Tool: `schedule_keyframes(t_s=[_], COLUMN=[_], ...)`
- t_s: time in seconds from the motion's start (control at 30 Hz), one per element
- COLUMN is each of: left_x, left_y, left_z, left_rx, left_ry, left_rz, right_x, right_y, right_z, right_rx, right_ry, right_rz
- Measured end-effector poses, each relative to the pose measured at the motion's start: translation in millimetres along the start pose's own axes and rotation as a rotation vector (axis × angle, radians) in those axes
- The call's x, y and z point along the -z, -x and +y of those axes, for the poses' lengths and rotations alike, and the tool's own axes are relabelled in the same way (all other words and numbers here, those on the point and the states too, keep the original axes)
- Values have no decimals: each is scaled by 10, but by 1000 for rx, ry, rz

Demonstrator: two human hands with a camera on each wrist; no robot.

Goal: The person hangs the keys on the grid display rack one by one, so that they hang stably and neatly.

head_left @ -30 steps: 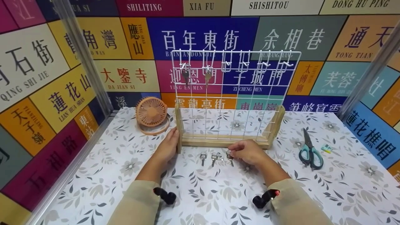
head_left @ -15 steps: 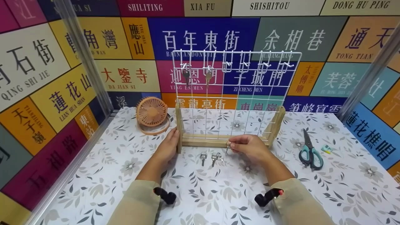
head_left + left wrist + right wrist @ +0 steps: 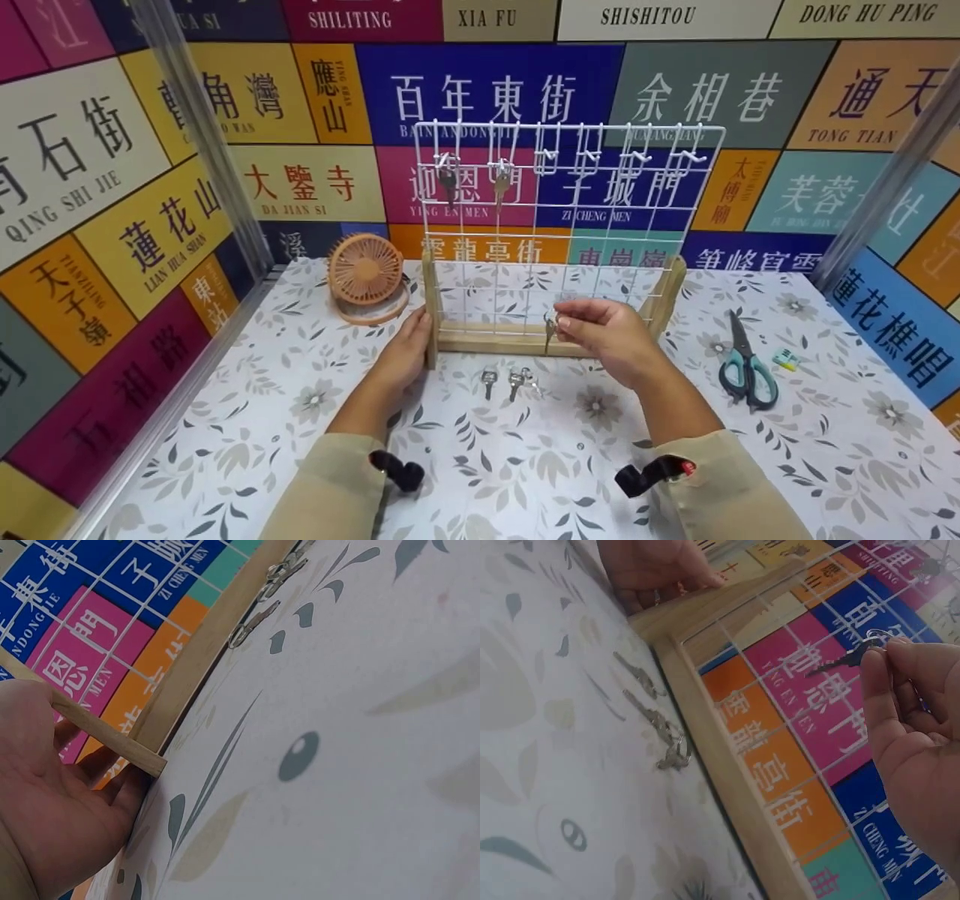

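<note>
My right hand (image 3: 616, 336) pinches a key (image 3: 550, 330) by its ring between thumb and forefinger, blade hanging down, in front of the rack's lower bar. In the right wrist view this key (image 3: 844, 660) points away from the fingertips. My left hand (image 3: 409, 349) holds the left wooden post (image 3: 112, 736) of the wire grid rack (image 3: 544, 343) near its foot, fingers going behind it. Two keys (image 3: 500, 184) hang from the rack's left hooks, several more hooks (image 3: 637, 157) carrying nothing. On the table before the rack lie a single key (image 3: 490, 384) and a ringed bunch (image 3: 517, 384).
An orange fan (image 3: 365, 271) stands left of the rack. Scissors (image 3: 744, 367) with teal handles and a small teal-and-yellow item (image 3: 786, 360) lie to the right. A wall of coloured signs (image 3: 491, 82) rises behind the floral-covered table (image 3: 480, 465).
My right hand has picked up the rightmost key from the table and raised it toward the rack. The left hand stays at the post.
</note>
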State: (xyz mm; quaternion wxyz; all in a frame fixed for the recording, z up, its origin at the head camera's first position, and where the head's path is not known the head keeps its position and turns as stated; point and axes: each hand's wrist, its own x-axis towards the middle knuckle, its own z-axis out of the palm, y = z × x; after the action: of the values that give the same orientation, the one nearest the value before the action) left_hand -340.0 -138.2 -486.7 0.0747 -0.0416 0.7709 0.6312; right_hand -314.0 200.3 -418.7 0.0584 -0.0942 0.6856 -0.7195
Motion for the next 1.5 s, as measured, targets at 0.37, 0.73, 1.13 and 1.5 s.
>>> schedule_keyframes(t_s=[0.37, 0.73, 1.13, 1.5], left_x=[19, 4, 17, 5], left_y=[-5, -11, 9, 7], left_z=[21, 8, 24, 22], left_rx=[16, 1, 27, 6], left_ry=[-51, -46, -39, 14], left_rz=[0, -4, 0, -23], right_x=[-193, -273, -505, -608], right_y=[157, 73, -144, -284], right_z=[-491, -1131, -1623, -1690], right_rx=[186, 299, 316, 307], right_ry=[-118, -53, -266, -355], right_rz=[24, 79, 88, 216])
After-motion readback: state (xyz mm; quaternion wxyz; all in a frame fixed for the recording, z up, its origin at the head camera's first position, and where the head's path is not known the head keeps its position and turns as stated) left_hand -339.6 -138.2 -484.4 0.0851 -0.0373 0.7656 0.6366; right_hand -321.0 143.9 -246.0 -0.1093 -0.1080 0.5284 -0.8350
